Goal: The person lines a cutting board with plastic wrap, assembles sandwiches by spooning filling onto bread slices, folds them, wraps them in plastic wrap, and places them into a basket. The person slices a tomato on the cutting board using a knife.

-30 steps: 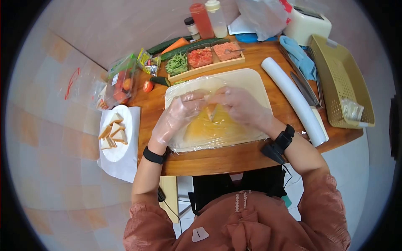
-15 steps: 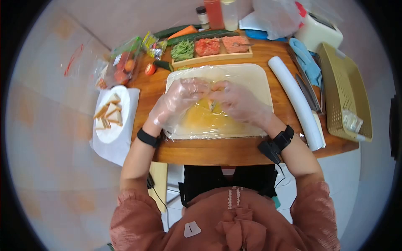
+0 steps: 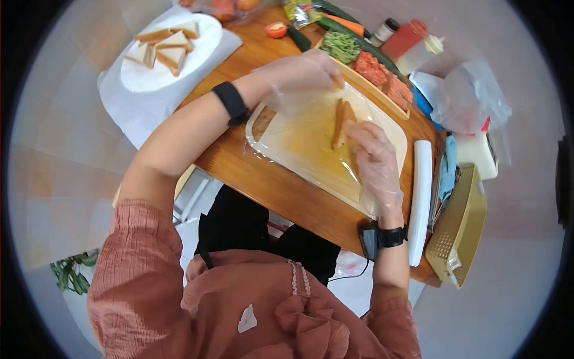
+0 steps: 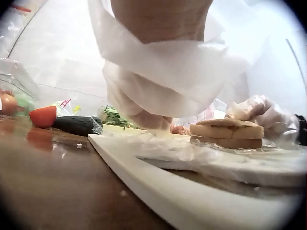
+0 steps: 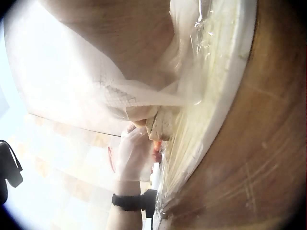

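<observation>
A small cut sandwich (image 3: pixel 342 124) lies on cling film (image 3: pixel 302 140) spread over a cream cutting board (image 3: pixel 394 133). In the left wrist view its two stacked bread slices (image 4: pixel 225 132) show from the side. My right hand (image 3: pixel 378 158), in a clear plastic glove, holds the sandwich's right end with curled fingers. Over the far left part of the board is my gloved left hand (image 3: pixel 308 70), apart from the sandwich, its fingertips low near the film's far edge. Glove and blur hide whether those fingers pinch the film; I cannot tell.
Beyond the board stands a wooden tray (image 3: pixel 378 93) of shredded vegetables and pink fillings. Cut sandwiches sit on a white plate (image 3: pixel 134 78) at left. A cucumber piece (image 3: pixel 297 39) and tomato half (image 3: pixel 276 29) lie nearby. At right are a white roll (image 3: pixel 421 203) and basket (image 3: pixel 457 224).
My left hand has left the sandwich and moved toward the board's far left side; my right hand stays at it. The head view has turned, and the sandwich shows more fully.
</observation>
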The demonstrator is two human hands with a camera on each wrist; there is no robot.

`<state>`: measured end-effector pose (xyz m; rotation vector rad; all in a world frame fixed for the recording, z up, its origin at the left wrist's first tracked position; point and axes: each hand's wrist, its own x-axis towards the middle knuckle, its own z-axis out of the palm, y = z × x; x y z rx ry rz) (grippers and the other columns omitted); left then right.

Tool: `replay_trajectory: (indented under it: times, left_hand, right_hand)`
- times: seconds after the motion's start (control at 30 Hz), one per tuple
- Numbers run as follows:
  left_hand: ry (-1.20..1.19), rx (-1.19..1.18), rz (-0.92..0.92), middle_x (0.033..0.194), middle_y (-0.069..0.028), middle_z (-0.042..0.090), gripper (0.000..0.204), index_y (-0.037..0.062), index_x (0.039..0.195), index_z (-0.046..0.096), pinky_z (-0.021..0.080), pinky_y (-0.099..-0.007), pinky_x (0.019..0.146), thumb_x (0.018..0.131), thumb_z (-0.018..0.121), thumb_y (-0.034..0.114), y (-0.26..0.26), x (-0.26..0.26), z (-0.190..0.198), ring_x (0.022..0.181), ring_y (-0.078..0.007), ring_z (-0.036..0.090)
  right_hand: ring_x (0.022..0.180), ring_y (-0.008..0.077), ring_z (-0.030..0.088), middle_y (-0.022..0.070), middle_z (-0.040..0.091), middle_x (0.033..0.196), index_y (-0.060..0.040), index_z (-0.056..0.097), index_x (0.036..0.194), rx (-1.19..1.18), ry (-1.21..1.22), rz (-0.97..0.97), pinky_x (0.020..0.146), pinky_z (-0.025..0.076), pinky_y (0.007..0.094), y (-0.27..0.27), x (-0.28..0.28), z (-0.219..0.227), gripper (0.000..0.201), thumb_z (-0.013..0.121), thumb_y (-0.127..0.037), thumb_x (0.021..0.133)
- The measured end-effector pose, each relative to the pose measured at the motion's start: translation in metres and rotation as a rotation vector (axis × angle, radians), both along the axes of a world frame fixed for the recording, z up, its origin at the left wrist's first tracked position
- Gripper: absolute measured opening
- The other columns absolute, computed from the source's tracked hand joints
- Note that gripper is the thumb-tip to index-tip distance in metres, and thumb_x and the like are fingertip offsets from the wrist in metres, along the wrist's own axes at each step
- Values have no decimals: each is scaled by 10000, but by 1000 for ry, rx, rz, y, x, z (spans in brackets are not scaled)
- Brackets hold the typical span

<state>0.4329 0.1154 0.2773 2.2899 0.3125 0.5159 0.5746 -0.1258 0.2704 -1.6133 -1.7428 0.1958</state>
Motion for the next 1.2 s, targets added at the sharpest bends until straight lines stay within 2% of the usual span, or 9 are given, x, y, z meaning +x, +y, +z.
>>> replay_trajectory:
  times: [0.3, 0.53, 0.63, 0.7, 0.73, 0.83, 0.9, 1.1, 1.2]
  left_hand:
    - [29, -315, -279, 853, -111, 752, 287, 12, 1051, 778, 540, -306, 679, 835, 644, 145, 6, 12, -15, 745, -157, 697]
    - [80, -327, -342, 864, -104, 719, 305, -46, 1023, 746, 521, -309, 723, 852, 701, 203, 1, 24, -12, 797, -163, 662]
    - [-60, -19, -458, 828, -97, 714, 288, -35, 951, 751, 515, -313, 684, 839, 726, 229, 11, 47, -38, 764, -160, 659]
    - [-352, 322, -554, 677, -127, 575, 145, 93, 724, 581, 467, -470, 622, 686, 718, 118, 12, 54, -44, 736, -361, 633]
    - [-347, 322, -558, 677, -127, 575, 145, 93, 724, 581, 467, -470, 622, 686, 718, 118, 13, 57, -45, 736, -361, 633]
    - [-354, 398, -596, 682, -117, 589, 102, 104, 730, 606, 467, -455, 613, 694, 701, 93, 12, 58, -40, 726, -341, 639]
    - [-33, 301, -507, 771, -93, 704, 256, -23, 866, 737, 499, -310, 648, 801, 743, 224, 11, 56, -36, 727, -155, 649]
    - [14, -92, -411, 763, -97, 699, 254, -18, 876, 733, 495, -307, 652, 794, 747, 222, 3, 41, -29, 746, -152, 653]
    - [148, -85, -279, 770, -103, 709, 259, -20, 879, 733, 504, -310, 673, 795, 748, 224, -10, 31, -2, 748, -165, 654]
  right_hand:
    - [1116, 248, 642, 155, 643, 1237, -33, 743, 1186, -66, 123, -59, 936, 486, 299, -2, -8, 4, 502, 502, 174, 798]
    - [1110, 230, 632, 146, 635, 1239, -6, 750, 1153, -98, 253, -85, 931, 476, 288, -4, -7, 0, 490, 472, 172, 790]
    - [1100, 233, 641, 149, 637, 1241, -11, 753, 1145, -124, 247, -116, 916, 484, 292, -5, -8, 3, 494, 468, 174, 787]
    - [1096, 238, 648, 151, 637, 1247, -18, 751, 1152, -111, 216, -106, 911, 490, 296, -5, -6, 1, 492, 472, 171, 793]
    - [1092, 243, 654, 154, 637, 1254, -25, 750, 1159, -98, 184, -94, 905, 495, 299, -4, -5, 0, 491, 475, 168, 800]
    - [1096, 256, 661, 161, 638, 1268, -38, 745, 1176, -49, 98, -54, 912, 502, 307, -3, -4, 1, 480, 494, 163, 820]
    - [1102, 259, 660, 163, 635, 1281, -40, 742, 1179, -54, 96, -61, 918, 505, 313, -4, -4, 3, 466, 511, 162, 829]
    - [1164, 278, 654, 167, 665, 1266, -45, 738, 1172, -35, 128, -67, 944, 509, 334, -1, -7, 4, 427, 560, 162, 844]
    - [1178, 303, 658, 172, 684, 1242, -49, 730, 1180, -26, 77, -40, 953, 516, 347, -1, -4, 4, 419, 580, 152, 845]
